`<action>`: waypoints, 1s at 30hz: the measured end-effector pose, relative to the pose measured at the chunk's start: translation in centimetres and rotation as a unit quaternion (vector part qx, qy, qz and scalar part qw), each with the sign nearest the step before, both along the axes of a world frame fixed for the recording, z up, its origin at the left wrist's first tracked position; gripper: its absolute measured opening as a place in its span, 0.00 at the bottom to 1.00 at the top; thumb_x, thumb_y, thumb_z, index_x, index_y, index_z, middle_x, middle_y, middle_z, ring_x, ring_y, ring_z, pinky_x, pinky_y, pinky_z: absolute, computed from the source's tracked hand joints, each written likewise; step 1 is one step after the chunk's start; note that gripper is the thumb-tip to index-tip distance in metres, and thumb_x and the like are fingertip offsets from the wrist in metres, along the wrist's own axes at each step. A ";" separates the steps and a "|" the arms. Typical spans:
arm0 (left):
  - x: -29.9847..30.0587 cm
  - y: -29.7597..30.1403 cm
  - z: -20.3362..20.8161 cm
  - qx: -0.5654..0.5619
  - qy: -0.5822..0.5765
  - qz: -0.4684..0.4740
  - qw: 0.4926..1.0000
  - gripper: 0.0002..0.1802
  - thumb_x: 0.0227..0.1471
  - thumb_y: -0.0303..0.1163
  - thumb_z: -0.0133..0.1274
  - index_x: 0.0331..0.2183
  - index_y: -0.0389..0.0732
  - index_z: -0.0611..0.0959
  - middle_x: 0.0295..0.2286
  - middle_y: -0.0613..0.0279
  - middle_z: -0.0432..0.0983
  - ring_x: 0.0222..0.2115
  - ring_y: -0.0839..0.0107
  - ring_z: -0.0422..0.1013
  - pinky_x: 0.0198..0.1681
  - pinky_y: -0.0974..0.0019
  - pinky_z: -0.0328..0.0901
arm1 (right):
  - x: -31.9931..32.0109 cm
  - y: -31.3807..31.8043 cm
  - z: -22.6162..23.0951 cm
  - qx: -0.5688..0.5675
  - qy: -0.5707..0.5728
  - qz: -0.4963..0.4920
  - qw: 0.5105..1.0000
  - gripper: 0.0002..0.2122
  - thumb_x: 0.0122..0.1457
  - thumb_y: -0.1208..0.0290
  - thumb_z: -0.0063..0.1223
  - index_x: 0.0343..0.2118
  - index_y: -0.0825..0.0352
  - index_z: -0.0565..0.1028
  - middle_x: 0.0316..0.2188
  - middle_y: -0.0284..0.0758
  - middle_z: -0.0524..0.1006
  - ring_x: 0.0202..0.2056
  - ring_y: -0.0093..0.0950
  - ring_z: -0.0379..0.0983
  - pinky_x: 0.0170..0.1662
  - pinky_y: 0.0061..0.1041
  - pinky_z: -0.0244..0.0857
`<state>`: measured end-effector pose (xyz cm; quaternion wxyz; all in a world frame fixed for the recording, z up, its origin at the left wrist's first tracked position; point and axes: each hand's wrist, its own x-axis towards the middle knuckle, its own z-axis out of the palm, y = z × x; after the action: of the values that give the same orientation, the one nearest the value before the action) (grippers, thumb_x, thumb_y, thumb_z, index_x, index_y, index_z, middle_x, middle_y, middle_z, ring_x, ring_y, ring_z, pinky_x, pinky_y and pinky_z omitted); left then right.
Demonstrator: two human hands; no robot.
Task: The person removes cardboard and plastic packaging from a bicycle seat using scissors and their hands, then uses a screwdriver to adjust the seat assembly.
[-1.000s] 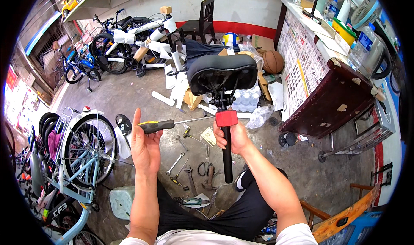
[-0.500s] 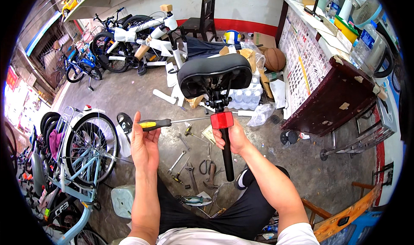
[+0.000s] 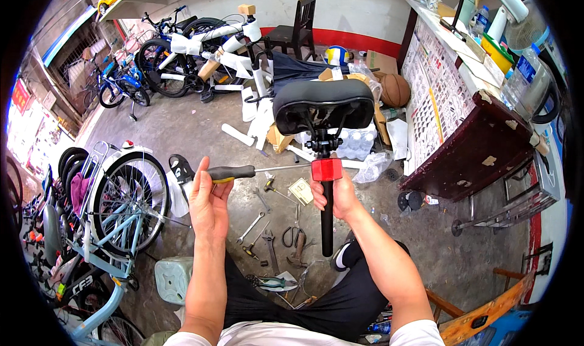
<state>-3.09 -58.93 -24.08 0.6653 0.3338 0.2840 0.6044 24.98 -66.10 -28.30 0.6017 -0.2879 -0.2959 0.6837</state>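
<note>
My left hand (image 3: 210,209) holds a screwdriver (image 3: 238,172) by its grey and yellow handle, between thumb and fingers. The metal shaft points right and meets the side of a red reflector (image 3: 327,169). This reflector is fixed on a black seat post (image 3: 327,230) beneath a black bicycle saddle (image 3: 323,107). Just under the reflector, my right hand (image 3: 342,197) grips the post, holding saddle and post upright. The reflector hides the screwdriver's tip.
Wrenches, hammer (image 3: 298,251), scissors (image 3: 293,233) and pliers (image 3: 275,281) lie on the floor between my legs. A light-blue bicycle (image 3: 131,218) and green stool (image 3: 173,280) are at left, a dark counter (image 3: 468,145) at right. Wrapped bicycle parts (image 3: 207,45) and a chair (image 3: 298,29) stand behind.
The screwdriver has turned about its length: its handle now shows more grey and less yellow. The saddle and both hands sit slightly farther right in view; the background has shifted too.
</note>
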 end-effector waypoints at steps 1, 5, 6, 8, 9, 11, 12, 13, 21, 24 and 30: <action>0.0 0.0 0.1 0.000 0.000 0.001 1.000 0.25 0.65 0.38 0.53 0.60 0.43 0.73 0.49 0.53 0.78 0.44 0.65 0.78 0.53 0.59 0.71 | 0.1 -0.1 -0.1 0.000 0.000 0.001 1.000 0.23 0.69 0.44 0.34 0.30 0.61 0.67 0.17 0.29 0.66 0.13 0.22 0.61 0.18 0.25 0.57; 1.0 -0.6 0.5 0.006 0.015 -0.010 1.000 0.26 0.64 0.39 0.54 0.60 0.43 0.73 0.46 0.56 0.79 0.44 0.66 0.78 0.53 0.60 0.71 | 0.4 -0.2 0.1 0.004 0.032 -0.013 0.999 0.27 0.70 0.40 0.29 0.30 0.62 0.67 0.19 0.29 0.67 0.14 0.22 0.61 0.18 0.25 0.57; 1.2 -0.8 0.5 -0.008 -0.004 -0.008 1.000 0.26 0.64 0.39 0.54 0.60 0.42 0.72 0.45 0.56 0.79 0.45 0.66 0.77 0.53 0.60 0.71 | 0.4 -0.2 0.1 -0.003 0.017 -0.020 1.000 0.27 0.70 0.40 0.30 0.30 0.62 0.68 0.19 0.29 0.67 0.14 0.22 0.61 0.18 0.25 0.57; 1.1 -1.3 1.1 -0.032 -0.034 -0.014 0.999 0.26 0.64 0.38 0.53 0.61 0.42 0.72 0.46 0.55 0.79 0.46 0.65 0.77 0.53 0.60 0.71 | 0.4 -0.3 0.0 -0.011 0.003 -0.027 1.000 0.26 0.70 0.41 0.30 0.31 0.62 0.68 0.18 0.30 0.67 0.13 0.22 0.61 0.18 0.25 0.57; 1.1 -1.4 1.3 -0.056 -0.063 -0.019 0.996 0.26 0.65 0.36 0.53 0.61 0.41 0.71 0.47 0.54 0.78 0.46 0.64 0.77 0.54 0.60 0.71 | 0.5 -0.3 -0.1 -0.010 -0.005 -0.026 1.000 0.26 0.70 0.41 0.30 0.31 0.62 0.68 0.19 0.30 0.67 0.13 0.22 0.60 0.18 0.25 0.57; 0.5 -0.7 0.4 -0.046 -0.061 -0.025 0.997 0.26 0.65 0.36 0.52 0.61 0.40 0.71 0.47 0.54 0.78 0.46 0.64 0.77 0.54 0.59 0.71 | 0.4 -0.3 0.0 -0.009 -0.013 -0.025 1.000 0.26 0.70 0.41 0.31 0.32 0.62 0.68 0.19 0.30 0.68 0.13 0.22 0.60 0.18 0.25 0.57; 0.1 -0.5 0.0 -0.037 -0.059 -0.031 0.997 0.26 0.65 0.36 0.52 0.61 0.40 0.71 0.48 0.54 0.78 0.46 0.63 0.77 0.54 0.58 0.71 | 0.2 -0.3 0.3 -0.013 -0.019 -0.031 0.999 0.27 0.69 0.40 0.31 0.30 0.62 0.68 0.18 0.30 0.67 0.13 0.22 0.60 0.18 0.24 0.57; -0.2 -0.4 -0.3 -0.036 -0.059 -0.030 0.997 0.26 0.65 0.36 0.52 0.61 0.40 0.71 0.48 0.54 0.78 0.46 0.63 0.77 0.54 0.58 0.71 | 0.1 -0.3 0.4 -0.018 -0.025 -0.037 0.999 0.28 0.69 0.39 0.30 0.29 0.62 0.68 0.17 0.30 0.67 0.13 0.22 0.60 0.17 0.24 0.57; 1.7 -2.1 1.0 -0.019 -0.030 -0.029 0.999 0.21 0.67 0.38 0.48 0.55 0.34 0.75 0.49 0.43 0.78 0.48 0.59 0.77 0.50 0.57 0.74 | 1.4 -0.3 0.3 0.014 -0.014 -0.006 1.000 0.31 0.67 0.34 0.29 0.27 0.63 0.66 0.16 0.30 0.64 0.11 0.22 0.60 0.16 0.24 0.57; 0.3 -2.0 1.0 -0.073 0.021 -0.142 0.987 0.24 0.68 0.41 0.46 0.55 0.33 0.74 0.49 0.41 0.77 0.38 0.59 0.81 0.39 0.59 0.77 | 1.8 -0.7 0.9 0.006 0.005 -0.005 1.000 0.29 0.67 0.36 0.30 0.33 0.63 0.67 0.16 0.30 0.64 0.11 0.22 0.60 0.16 0.24 0.57; -2.1 -4.2 0.9 -0.093 -0.008 -0.343 0.935 0.29 0.66 0.41 0.49 0.60 0.31 0.69 0.49 0.30 0.74 0.14 0.77 0.67 0.24 0.67 0.75 | 3.4 -1.3 1.2 0.025 -0.093 0.007 0.995 0.23 0.69 0.46 0.36 0.43 0.65 0.69 0.16 0.31 0.67 0.10 0.22 0.61 0.15 0.24 0.57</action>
<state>-5.22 -63.12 -23.15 0.8624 0.3431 0.2020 0.3125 28.37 -67.41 -27.14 0.5737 -0.3334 -0.3698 0.6503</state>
